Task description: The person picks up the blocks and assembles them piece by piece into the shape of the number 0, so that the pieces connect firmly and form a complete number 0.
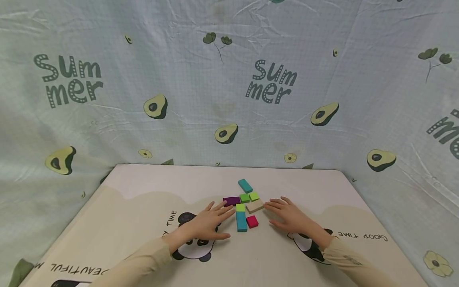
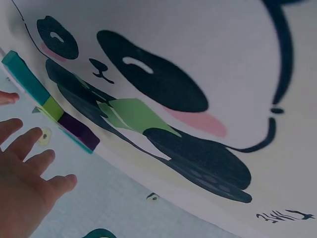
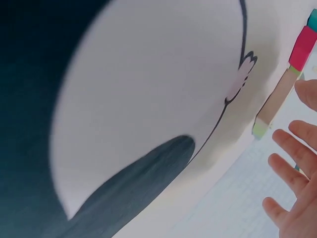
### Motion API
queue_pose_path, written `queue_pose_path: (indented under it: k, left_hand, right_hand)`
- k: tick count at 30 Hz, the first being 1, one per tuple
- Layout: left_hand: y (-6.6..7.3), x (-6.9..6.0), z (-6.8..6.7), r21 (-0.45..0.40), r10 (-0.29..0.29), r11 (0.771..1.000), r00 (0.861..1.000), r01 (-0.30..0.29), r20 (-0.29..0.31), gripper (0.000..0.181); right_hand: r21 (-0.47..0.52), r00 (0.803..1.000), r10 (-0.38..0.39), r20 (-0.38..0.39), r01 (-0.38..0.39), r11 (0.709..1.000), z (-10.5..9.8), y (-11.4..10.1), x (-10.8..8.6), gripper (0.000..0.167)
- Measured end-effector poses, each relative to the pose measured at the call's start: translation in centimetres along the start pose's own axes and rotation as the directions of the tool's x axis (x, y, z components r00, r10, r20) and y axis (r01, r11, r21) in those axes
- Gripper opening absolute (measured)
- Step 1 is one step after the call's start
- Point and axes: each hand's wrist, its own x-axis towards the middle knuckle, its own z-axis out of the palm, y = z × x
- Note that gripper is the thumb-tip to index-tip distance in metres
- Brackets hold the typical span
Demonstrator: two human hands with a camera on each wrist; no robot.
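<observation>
Several coloured blocks lie loosely grouped at mid-table in the head view. My left hand [image 1: 208, 224] is spread beside them, fingertips near the purple block [image 1: 231, 201] and the lower teal block [image 1: 242, 221]. A yellow-green block [image 1: 240, 207] touches that teal block's far end. To the right lie a red block [image 1: 252, 221] and a beige block [image 1: 255, 206]. Behind them sit a green block [image 1: 244, 198], a second yellow-green block [image 1: 254, 196] and another teal block [image 1: 245, 185]. My right hand [image 1: 289, 215], fingers extended, is nearest the beige block. Neither hand holds anything.
The blocks rest on a pale table [image 1: 143, 223] printed with pandas and lettering. Behind and on both sides hangs a light curtain [image 1: 186, 79] with avocado and "summer" prints, close to the table's far edge.
</observation>
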Motion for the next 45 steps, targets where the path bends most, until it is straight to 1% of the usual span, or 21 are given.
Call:
queue_pose_path:
  k: [4, 6, 8, 11, 16, 20, 25, 29, 34, 38, 40, 41, 44, 45]
  left_hand:
    - [0.4, 0.6, 0.3, 0.045, 0.072, 0.996, 0.997, -0.071, -0.016, 0.068]
    - [0.6, 0.8, 0.4, 0.073, 0.097, 0.993, 0.995, -0.095, -0.017, 0.064]
    - [0.8, 0.9, 0.4, 0.094, 0.109, 0.99, 0.994, -0.107, -0.016, 0.061]
    - [1.2, 1.1, 0.4, 0.118, 0.116, 0.986, 0.993, -0.114, -0.014, 0.058]
    - [1.5, 1.3, 0.5, 0.138, 0.124, 0.983, 0.992, -0.122, -0.002, 0.054]
    - [1.5, 1.3, 0.7, 0.149, 0.132, 0.98, 0.991, -0.132, 0.007, 0.052]
    - [1.6, 1.3, 0.7, 0.16, 0.147, 0.976, 0.989, -0.147, 0.008, 0.051]
    - [1.8, 1.3, 0.7, 0.176, 0.168, 0.97, 0.986, -0.166, 0.006, 0.05]
    - [2.1, 1.6, 0.9, 0.211, 0.18, 0.961, 0.984, -0.178, 0.011, 0.05]
    - [2.3, 1.9, 1.1, 0.227, 0.185, 0.957, 0.983, -0.182, 0.01, 0.05]
    - [2.4, 2.1, 1.2, 0.237, 0.192, 0.953, 0.981, -0.187, 0.004, 0.05]
    - [2.5, 2.1, 1.2, 0.243, 0.194, 0.951, 0.981, -0.189, 0.003, 0.05]
    - [2.7, 2.3, 1.2, 0.256, 0.196, 0.947, 0.981, -0.192, 0.01, 0.049]
    - [2.8, 2.3, 1.2, 0.255, 0.192, 0.948, 0.981, -0.19, 0.017, 0.049]
  right_hand:
    - [0.008, 0.999, -0.014, -0.029, 0.015, 1.0, 0.1, -0.5, 0.6, 0.049]
    - [-0.011, 0.998, -0.029, -0.052, 0.028, 1.0, 0.3, -0.6, 0.9, 0.047]
    - [-0.036, 0.997, -0.041, -0.07, 0.039, 0.999, 0.4, -0.8, 1.1, 0.046]
    - [-0.055, 0.996, -0.053, -0.077, 0.049, 0.997, 0.7, -1.0, 1.5, 0.043]
    - [-0.029, 0.997, -0.044, -0.057, 0.043, 0.999, 0.8, -1.4, 2.0, 0.039]
    - [-0.034, 0.999, -0.027, -0.029, 0.026, 0.999, 0.9, -1.7, 2.3, 0.038]
    - [-0.009, 0.999, -0.02, -0.03, 0.02, 1.0, 0.9, -2.1, 2.5, 0.035]
    - [-0.01, 0.999, -0.032, -0.031, 0.032, 0.999, 0.9, -2.3, 2.8, 0.036]
    - [-0.044, 0.999, -0.042, -0.024, 0.041, 0.998, 1.3, -2.2, 3.3, 0.038]
    - [-0.06, 0.996, -0.078, -0.051, 0.074, 0.995, 1.6, -2.1, 3.6, 0.038]
    - [-0.043, 0.993, -0.098, -0.068, 0.096, 0.994, 1.6, -2.1, 3.7, 0.035]
    - [-0.041, 0.99, -0.117, -0.081, 0.114, 0.993, 2.0, -1.8, 3.7, 0.034]
    - [-0.02, 0.99, -0.12, -0.074, 0.119, 0.993, 1.8, -1.9, 4.0, 0.03]
    - [-0.012, 0.992, -0.111, -0.064, 0.111, 0.994, 1.7, -1.9, 4.2, 0.029]
